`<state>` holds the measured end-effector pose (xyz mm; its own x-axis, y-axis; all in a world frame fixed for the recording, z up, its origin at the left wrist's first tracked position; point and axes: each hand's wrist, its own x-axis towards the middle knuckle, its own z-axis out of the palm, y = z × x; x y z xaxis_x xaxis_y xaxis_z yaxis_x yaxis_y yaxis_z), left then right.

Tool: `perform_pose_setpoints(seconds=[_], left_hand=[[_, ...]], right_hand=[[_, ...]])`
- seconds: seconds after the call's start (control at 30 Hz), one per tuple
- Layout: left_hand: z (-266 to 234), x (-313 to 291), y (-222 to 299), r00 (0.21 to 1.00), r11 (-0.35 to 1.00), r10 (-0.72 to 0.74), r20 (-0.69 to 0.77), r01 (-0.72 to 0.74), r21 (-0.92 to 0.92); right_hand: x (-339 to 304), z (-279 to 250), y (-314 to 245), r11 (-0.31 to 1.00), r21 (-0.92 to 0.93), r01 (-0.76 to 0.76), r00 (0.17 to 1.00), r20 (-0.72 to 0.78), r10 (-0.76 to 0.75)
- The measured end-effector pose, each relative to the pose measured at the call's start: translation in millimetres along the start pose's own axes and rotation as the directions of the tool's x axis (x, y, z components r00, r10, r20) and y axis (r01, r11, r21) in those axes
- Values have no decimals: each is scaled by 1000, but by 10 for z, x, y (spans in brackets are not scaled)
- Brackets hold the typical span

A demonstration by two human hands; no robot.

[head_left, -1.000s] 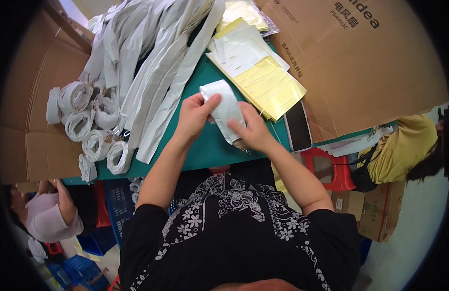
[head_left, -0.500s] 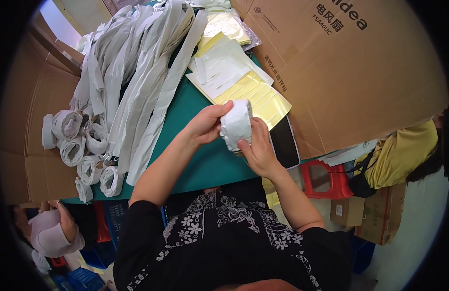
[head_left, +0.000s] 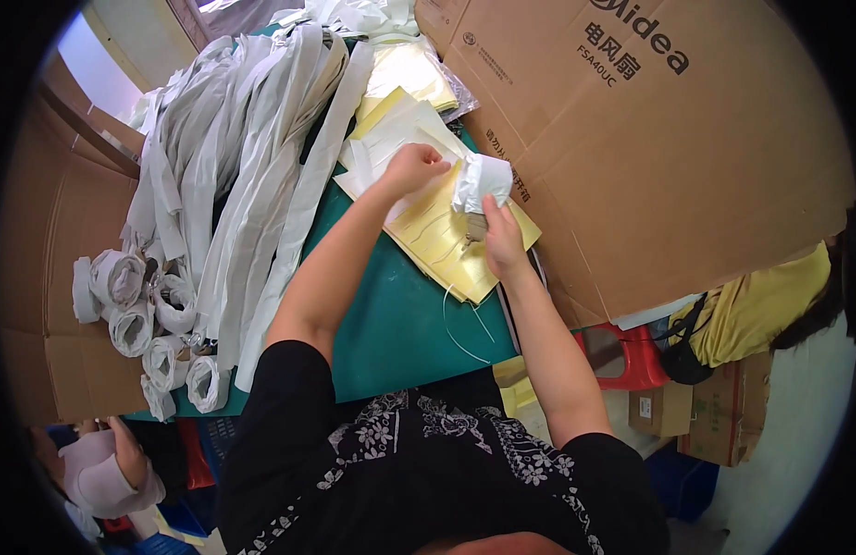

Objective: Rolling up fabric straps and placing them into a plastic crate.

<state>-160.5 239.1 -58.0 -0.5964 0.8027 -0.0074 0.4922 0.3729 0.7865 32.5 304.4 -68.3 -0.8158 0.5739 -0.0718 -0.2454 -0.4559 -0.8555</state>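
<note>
My right hand (head_left: 504, 239) is closed around a rolled-up white strip (head_left: 484, 182), held above a stack of sheets. A grey-beige part shows under the roll, by my fingers. My left hand (head_left: 416, 169) hovers over the white part of the sheets, to the left of the roll and apart from it. Its fingertips are pinched together; whatever they hold, if anything, is too small to make out. The sheets (head_left: 430, 242) are yellow with white strips on them, and they lie on the green tabletop (head_left: 363, 314). A thin white string (head_left: 449, 326) loops from their near edge.
Long white strips (head_left: 261, 157) are heaped at the left. Several finished rolls (head_left: 132, 328) sit near the table's left edge. A large cardboard box (head_left: 669, 176) stands at the right, with a red stool (head_left: 636, 359) below it. Another person (head_left: 104, 462) is at the lower left.
My left hand has let go of the roll and moved up to the sheets. My right hand has carried the roll up and right. The white string has come into sight.
</note>
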Motion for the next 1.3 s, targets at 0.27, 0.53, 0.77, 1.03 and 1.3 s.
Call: perform_pose_setpoints(seconds=[0.27,0.53,0.77,1.03,1.3], left_hand=[[-1803,-1077,-663,921,-181,195,-338,-305,-935],[-1783,-2359,67,930,769,-99,-354,-155,-620],[-776,-2668,537,984,804,-143,-106,53,-592],[-756,-2906,383,970,766,-225,-92,118,-632],[-958,-2987,397,977,793,-205,-52,135,-595]], right_hand=[[178,-127,254,873,-455,173,984,117,-135],[-120,324,-19,294,-867,403,894,304,-329],[-900,1126,-155,504,-696,511,844,516,-143],[-1087,1205,-161,402,-618,675,655,753,57],[-1251,1255,169,787,-577,219,902,428,62]])
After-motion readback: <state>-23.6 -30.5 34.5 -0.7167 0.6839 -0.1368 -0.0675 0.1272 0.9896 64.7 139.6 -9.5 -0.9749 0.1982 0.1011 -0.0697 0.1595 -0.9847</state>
